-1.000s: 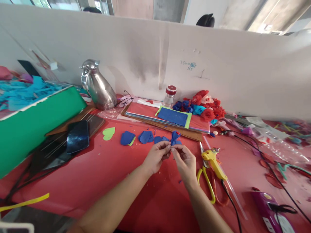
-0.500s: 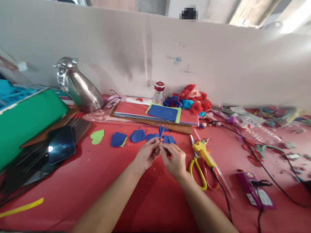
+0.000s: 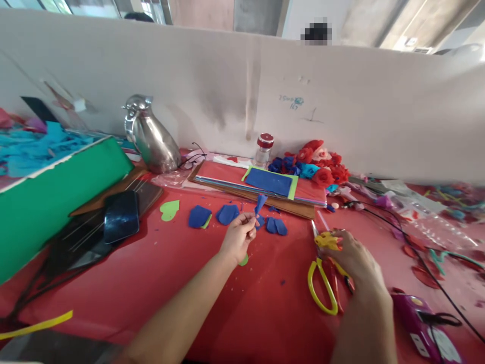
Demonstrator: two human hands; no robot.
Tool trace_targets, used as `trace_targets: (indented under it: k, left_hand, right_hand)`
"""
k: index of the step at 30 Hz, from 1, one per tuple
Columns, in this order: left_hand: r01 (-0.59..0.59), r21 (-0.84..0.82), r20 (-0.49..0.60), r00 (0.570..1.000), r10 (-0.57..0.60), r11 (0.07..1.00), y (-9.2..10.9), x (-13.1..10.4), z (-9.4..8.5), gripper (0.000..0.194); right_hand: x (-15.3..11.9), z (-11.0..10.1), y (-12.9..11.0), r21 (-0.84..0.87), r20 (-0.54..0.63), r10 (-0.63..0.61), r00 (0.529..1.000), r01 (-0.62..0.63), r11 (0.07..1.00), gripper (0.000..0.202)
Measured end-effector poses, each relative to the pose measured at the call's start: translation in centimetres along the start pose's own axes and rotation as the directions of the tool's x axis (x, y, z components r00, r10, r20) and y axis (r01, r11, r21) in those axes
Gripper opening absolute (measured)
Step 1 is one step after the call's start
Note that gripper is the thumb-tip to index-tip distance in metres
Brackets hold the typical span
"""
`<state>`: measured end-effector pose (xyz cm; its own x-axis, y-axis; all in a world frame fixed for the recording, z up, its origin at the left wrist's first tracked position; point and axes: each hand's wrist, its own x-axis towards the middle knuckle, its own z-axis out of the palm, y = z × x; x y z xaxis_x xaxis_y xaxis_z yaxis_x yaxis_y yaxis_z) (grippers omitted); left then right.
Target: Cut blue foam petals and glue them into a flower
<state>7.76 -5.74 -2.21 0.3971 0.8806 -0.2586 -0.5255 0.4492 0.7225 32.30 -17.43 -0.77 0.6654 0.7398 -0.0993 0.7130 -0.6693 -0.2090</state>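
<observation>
My left hand (image 3: 239, 236) is closed, pinching the lower end of a small rolled blue paper flower bud (image 3: 260, 203) that points upward. My right hand (image 3: 350, 255) has its fingers wrapped round a yellow glue gun (image 3: 326, 241); its fingertips are partly hidden. Just left of and below the glue gun lie scissors with yellow handles (image 3: 311, 283). Blue paper petals (image 3: 227, 215) lie in a row behind my left hand, with more petals (image 3: 276, 226) to its right. A bit of green paper (image 3: 244, 260) shows below the left hand.
Paper sheets (image 3: 227, 177) are stacked behind the petals, near finished paper roses (image 3: 322, 167) and a red-lidded jar (image 3: 264, 149). A metal jug (image 3: 153, 139), a phone (image 3: 122, 217) and a green box (image 3: 76, 194) stand or lie left. A purple power strip (image 3: 420, 318) and cords lie right.
My right hand has left the blue bud and moved right onto the glue gun. My left hand still holds the bud. The camera view has shifted slightly left.
</observation>
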Motion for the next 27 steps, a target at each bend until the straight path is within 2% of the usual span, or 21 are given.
trace_targets:
  k: [5,9,12,15,17,19,21,22,24,27]
  left_hand:
    - [-0.027,-0.027,-0.02,0.999,0.027,0.999,0.3,0.0,0.0,0.02]
    - [-0.035,-0.053,-0.016,0.999,0.034,0.998,0.5,0.1,0.0,0.02]
    - [-0.038,-0.047,-0.025,0.999,0.037,0.998,0.5,0.1,0.0,0.019]
    - [-0.06,-0.017,-0.069,0.996,0.058,0.998,0.4,0.3,0.0,0.018]
    - [-0.079,0.007,-0.094,0.992,0.08,0.997,0.4,0.4,0.0,0.018]
    - [-0.093,0.04,-0.097,0.991,0.097,0.995,0.3,0.4,0.1,0.017]
    - [-0.103,0.074,-0.08,0.991,0.109,0.992,0.3,0.2,0.2,0.018]
    - [-0.11,0.089,-0.07,0.991,0.116,0.99,0.2,0.1,0.2,0.018]
    - [-0.119,0.113,-0.057,0.99,0.126,0.986,0.2,-0.1,0.3,0.019]
    - [-0.115,0.141,-0.049,0.991,0.123,0.983,0.1,-0.4,0.5,0.02]
  right_hand:
    - [0.0,0.2,0.2,-0.092,0.065,0.084,0.994,-0.078,0.993,0.058]
    - [-0.1,-0.1,0.5,-0.134,0.106,0.027,0.994,-0.013,0.991,0.046]
    - [-0.2,-0.7,0.6,-0.113,0.019,0.032,0.999,-0.03,0.993,0.042]
    - [-0.6,-2.0,-0.2,0.026,-0.176,0.092,0.98,-0.088,0.996,0.043]
    - [-1.0,-2.9,-1.2,0.18,-0.26,0.12,0.958,-0.075,0.981,0.041]
    - [-1.7,-3.3,-2.5,0.362,-0.267,0.166,0.949,-0.06,0.93,0.036]
    - [-2.4,-3.0,-3.9,0.57,-0.218,0.198,0.956,-0.041,0.821,0.032]
    - [-2.8,-2.6,-4.6,0.652,-0.186,0.167,0.968,-0.005,0.758,0.033]
    - [-3.5,-1.6,-5.9,0.74,-0.112,0.009,0.994,0.077,0.668,0.039]
    - [-4.4,-0.3,-7.7,0.79,-0.043,-0.251,0.967,0.186,0.583,0.043]
